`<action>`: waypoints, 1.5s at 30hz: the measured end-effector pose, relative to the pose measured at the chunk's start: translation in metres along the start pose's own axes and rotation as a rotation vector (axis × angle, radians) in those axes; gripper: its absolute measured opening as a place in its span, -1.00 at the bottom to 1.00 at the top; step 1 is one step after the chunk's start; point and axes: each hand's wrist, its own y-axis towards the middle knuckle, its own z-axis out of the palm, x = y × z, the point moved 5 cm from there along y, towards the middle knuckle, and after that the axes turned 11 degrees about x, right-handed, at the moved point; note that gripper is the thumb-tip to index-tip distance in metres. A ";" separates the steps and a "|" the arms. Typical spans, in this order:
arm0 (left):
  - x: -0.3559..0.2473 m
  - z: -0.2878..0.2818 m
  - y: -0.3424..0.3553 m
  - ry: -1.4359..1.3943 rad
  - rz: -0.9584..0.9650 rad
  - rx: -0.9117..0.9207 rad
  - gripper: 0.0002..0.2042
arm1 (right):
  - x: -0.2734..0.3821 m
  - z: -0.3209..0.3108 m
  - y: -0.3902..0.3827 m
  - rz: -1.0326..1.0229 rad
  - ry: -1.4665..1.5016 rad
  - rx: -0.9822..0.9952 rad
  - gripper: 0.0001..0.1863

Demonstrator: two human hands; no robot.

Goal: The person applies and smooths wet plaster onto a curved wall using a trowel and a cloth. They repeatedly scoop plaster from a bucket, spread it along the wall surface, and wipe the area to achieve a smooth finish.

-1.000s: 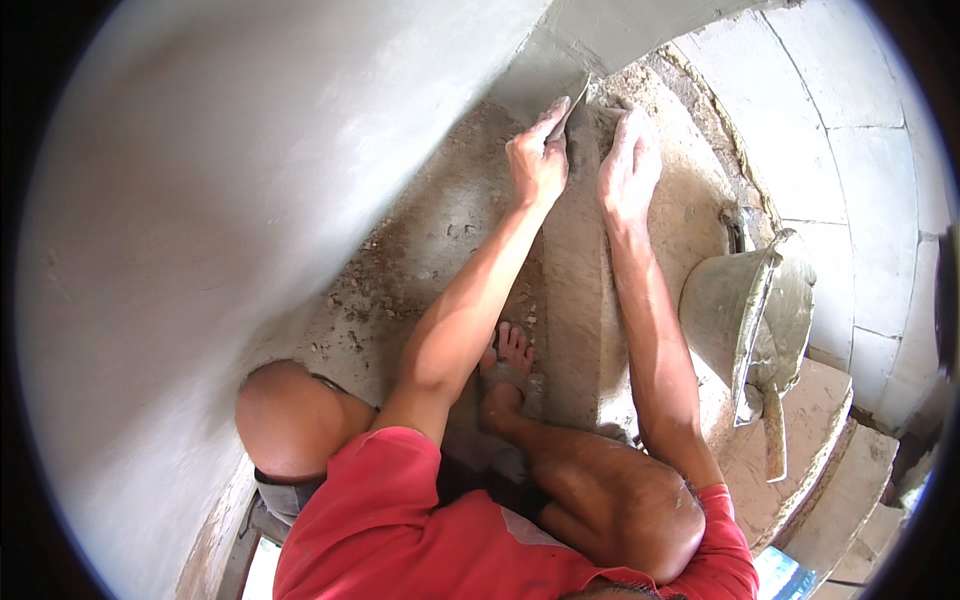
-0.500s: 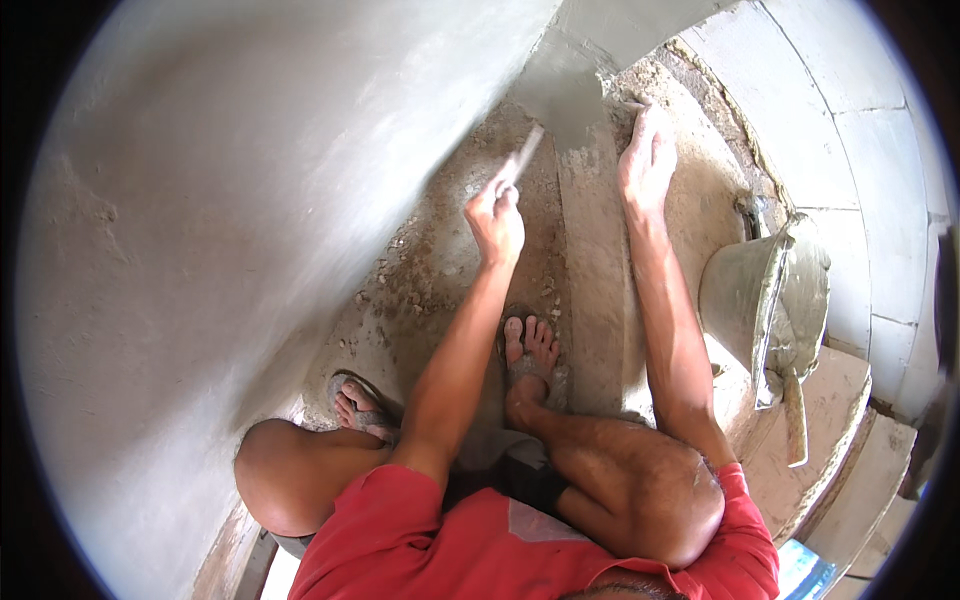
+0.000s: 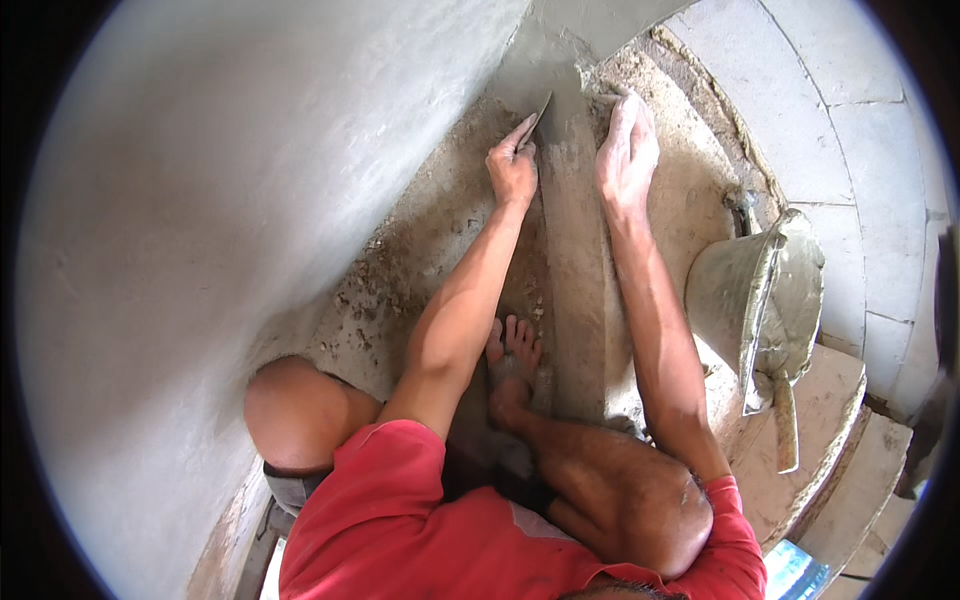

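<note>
My left hand (image 3: 514,168) is closed round a thin flat blade (image 3: 538,118). Its tip points up toward wet-looking grey plaster (image 3: 548,80) where the long concrete ledge (image 3: 575,270) meets the wall. Across the ledge, my right hand (image 3: 628,155) is pale with dust, with its fingers pressed together and pointing away from me. Near those fingertips a small dark edge shows; whether the hand holds it, I cannot tell. The rough upper surface (image 3: 680,180) of the step lies beside that hand.
A smooth grey wall (image 3: 250,180) fills the left side. Right of my right forearm is a mortar-smeared bucket (image 3: 715,290), with a wooden handle (image 3: 788,430) sticking out. Pale tiles (image 3: 810,130) curve along the far right. Crumbs of debris (image 3: 365,290) lie on the floor near my foot (image 3: 513,355).
My left hand has moved away from me, bringing the blade up near the plaster beside the ledge. My right hand stays at the same part of the ledge; the whole view has shifted slightly.
</note>
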 end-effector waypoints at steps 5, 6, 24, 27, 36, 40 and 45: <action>0.026 -0.007 -0.034 -0.507 -0.083 0.152 -0.45 | -0.003 0.000 0.001 0.098 0.045 0.015 -0.55; 0.033 -0.010 -0.047 -0.532 -0.175 0.164 -0.44 | -0.003 0.001 0.002 0.114 0.049 0.014 -0.55; -0.043 0.014 -0.056 0.154 0.214 0.115 -0.56 | 0.006 -0.001 0.003 0.072 0.053 0.028 -0.52; -0.025 0.003 -0.093 0.166 -0.038 0.285 -0.56 | 0.005 0.002 0.004 0.112 0.097 0.028 -0.51; -0.037 -0.031 -0.045 -0.242 0.086 -0.057 -0.54 | 0.004 -0.001 0.001 0.064 0.111 -0.009 -0.56; -0.064 0.016 -0.047 0.219 0.098 0.080 -0.48 | 0.008 -0.002 0.003 -0.014 0.077 0.006 -0.55; -0.069 -0.012 -0.104 0.227 0.161 0.352 -0.52 | -0.005 0.001 0.004 0.182 0.160 -0.022 -0.55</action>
